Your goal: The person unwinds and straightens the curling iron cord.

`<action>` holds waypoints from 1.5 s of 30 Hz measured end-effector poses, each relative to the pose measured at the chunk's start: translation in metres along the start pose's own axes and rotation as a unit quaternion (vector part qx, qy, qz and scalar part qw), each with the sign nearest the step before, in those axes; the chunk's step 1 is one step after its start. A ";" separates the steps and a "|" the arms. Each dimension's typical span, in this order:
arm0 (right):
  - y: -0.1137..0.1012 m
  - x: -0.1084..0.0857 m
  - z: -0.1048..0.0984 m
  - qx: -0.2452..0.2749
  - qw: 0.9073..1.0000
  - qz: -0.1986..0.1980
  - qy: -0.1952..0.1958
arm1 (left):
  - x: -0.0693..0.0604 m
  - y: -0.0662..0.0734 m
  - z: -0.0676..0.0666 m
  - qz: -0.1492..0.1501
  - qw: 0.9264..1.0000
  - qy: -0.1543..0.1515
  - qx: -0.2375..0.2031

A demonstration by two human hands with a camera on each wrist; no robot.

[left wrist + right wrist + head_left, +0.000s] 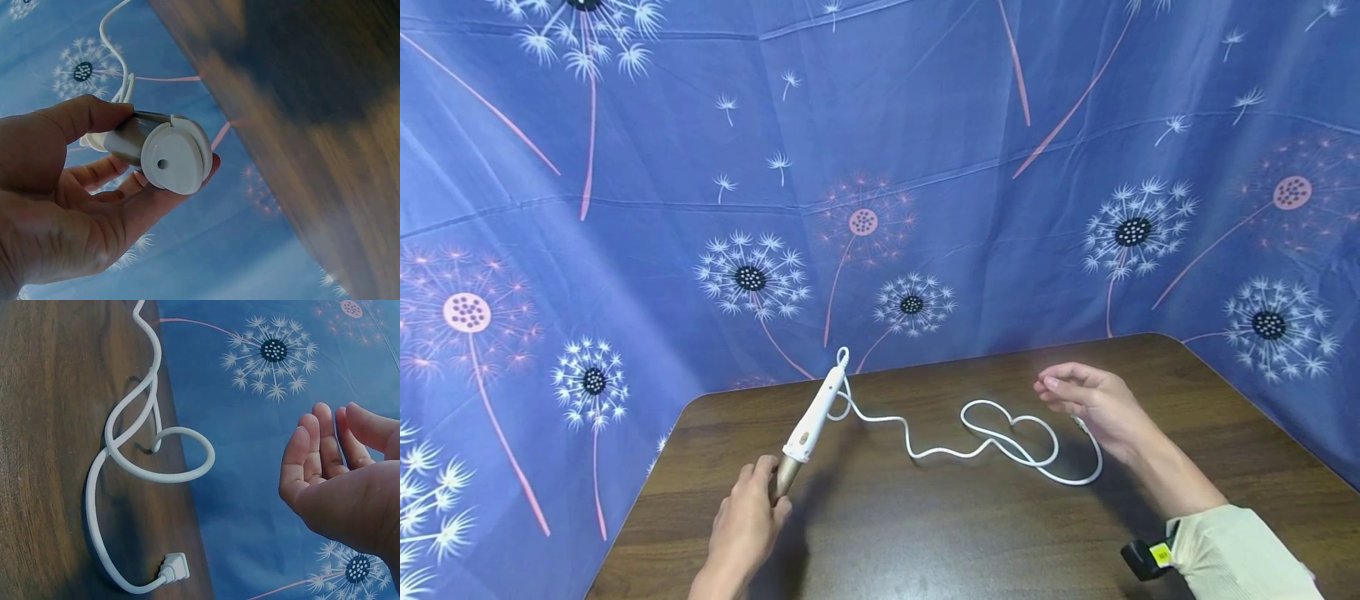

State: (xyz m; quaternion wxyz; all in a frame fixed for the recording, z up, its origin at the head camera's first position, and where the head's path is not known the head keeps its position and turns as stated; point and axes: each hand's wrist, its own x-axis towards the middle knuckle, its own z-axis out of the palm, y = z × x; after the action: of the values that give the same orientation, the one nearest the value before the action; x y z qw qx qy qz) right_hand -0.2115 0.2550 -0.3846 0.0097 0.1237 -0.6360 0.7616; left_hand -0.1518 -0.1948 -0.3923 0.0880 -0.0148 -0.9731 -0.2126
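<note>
In the head view, a white and gold curling iron [814,418] is held tilted over the left part of the table. My left hand [747,515] grips it by the gold barrel, with its white handle pointing away. The left wrist view looks onto the iron's round white end cap [174,159] between thumb and fingers. From the handle, a white cord [940,452] runs rightward and forms a loose loop. My right hand [1101,408] hovers above the loop, fingers loosely bent and holding nothing. Below that hand, the cord ends in a white plug [175,567] on the table.
The brown wooden table [925,517] has rounded far corners. A blue cloth [955,183] with dandelion prints hangs behind it and along its sides. A black device [1146,558] is strapped at the right sleeve.
</note>
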 end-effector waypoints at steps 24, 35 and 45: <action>0.006 -0.004 -0.011 0.004 1.000 0.012 0.019 | 0.009 -0.034 0.015 -0.051 0.998 -0.031 0.024; 0.007 -0.005 -0.014 0.001 1.000 0.013 0.018 | 0.010 -0.041 0.020 -0.074 0.996 -0.026 0.044; 0.008 -0.006 -0.015 -0.003 0.999 0.021 0.027 | 0.009 -0.047 0.022 -0.084 0.995 -0.027 0.052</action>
State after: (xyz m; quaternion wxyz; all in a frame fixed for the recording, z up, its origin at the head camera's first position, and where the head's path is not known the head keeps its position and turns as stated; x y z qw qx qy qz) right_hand -0.2096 0.2690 -0.3956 0.0111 0.0897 -0.6403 0.7628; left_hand -0.1676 -0.2280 -0.4294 0.0445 0.0654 -0.9827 -0.1674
